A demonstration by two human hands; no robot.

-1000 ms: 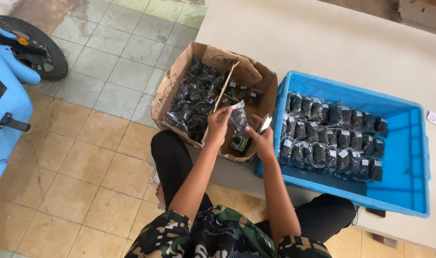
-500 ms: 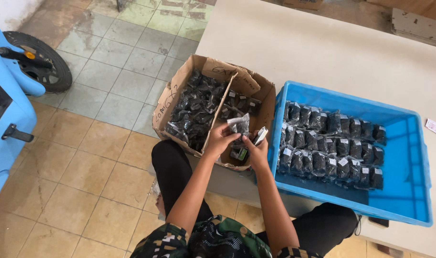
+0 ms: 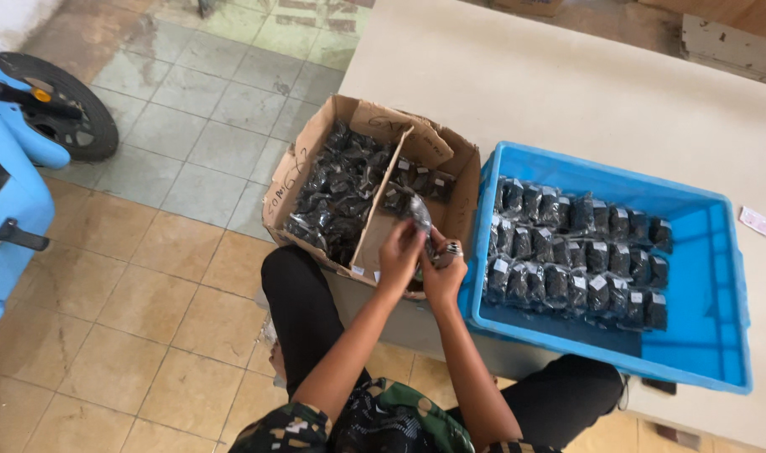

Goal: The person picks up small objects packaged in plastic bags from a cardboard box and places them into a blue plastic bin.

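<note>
A small clear packet (image 3: 418, 215) of dark pieces is pinched in the left hand (image 3: 399, 254), fingers closed on its lower end, so that it stands up over the right compartment of the cardboard box (image 3: 311, 147). The right hand (image 3: 444, 270) is pressed close against the left, fingers curled around something small and pale with a metallic glint; what exactly it is I cannot tell. Both hands hover over the near right corner of the box, which sits at the table's (image 3: 567, 92) near left corner, overhanging the edge towards the person's knees. A cardboard divider (image 3: 381, 205) splits the box: the left part is heaped with loose dark packets (image 3: 337, 193), the right part holds only a few at its far end. Just beside the box to the right, touching or nearly so, stands a blue plastic crate (image 3: 710, 285) with rows of labelled dark packets (image 3: 571, 247) lined up across its left and middle part, its right end bare. A small paper slip (image 3: 756, 221) lies on the table past the crate's right side. On the tiled floor to the left stands a blue vehicle with a black wheel (image 3: 60, 101).
</note>
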